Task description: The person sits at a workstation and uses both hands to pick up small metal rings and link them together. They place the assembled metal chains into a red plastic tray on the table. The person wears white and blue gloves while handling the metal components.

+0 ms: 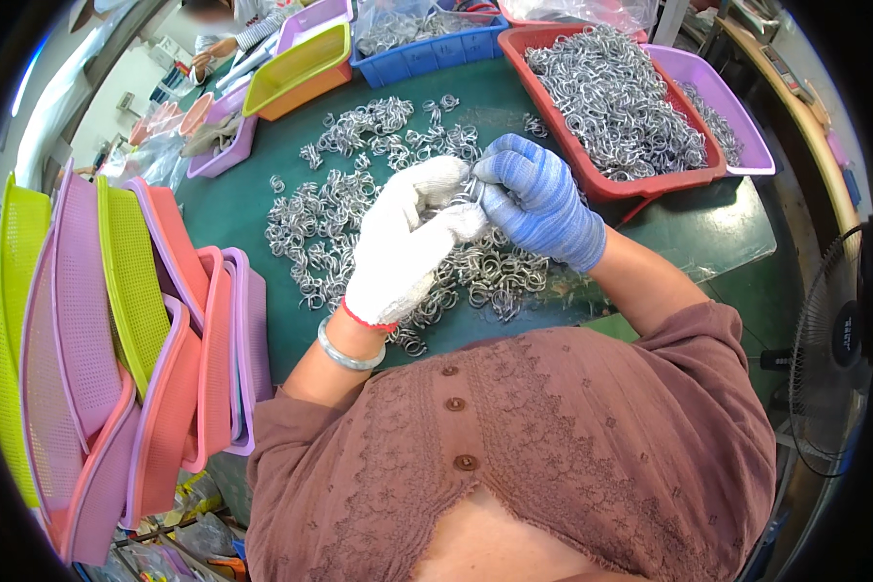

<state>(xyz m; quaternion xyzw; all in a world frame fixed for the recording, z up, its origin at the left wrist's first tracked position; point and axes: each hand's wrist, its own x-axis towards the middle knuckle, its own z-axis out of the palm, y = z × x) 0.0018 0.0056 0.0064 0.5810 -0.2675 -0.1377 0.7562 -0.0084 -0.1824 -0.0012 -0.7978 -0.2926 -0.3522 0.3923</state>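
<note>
My left hand (403,233), in a white knitted glove with a red cuff edge, is curled with its thumb and fingers around a few small silver metal rings (467,190). My right hand (541,202) wears a blue glove and meets it at the fingertips. Its thumb and forefinger pinch the rings' right side, partly hiding them. Beneath and beyond both hands, loose piles of similar metal rings (312,231) spread over the green table (233,209). More of them fill a red tray (550,131) to the right of my right hand.
Nested plastic baskets (92,320) in green, purple and pink stand at left. Along the far edge are a yellow bin (301,73), a blue bin (436,58) and a purple bin (225,155). A fan (824,349) stands at right. Another person's hand (223,47) shows at far left.
</note>
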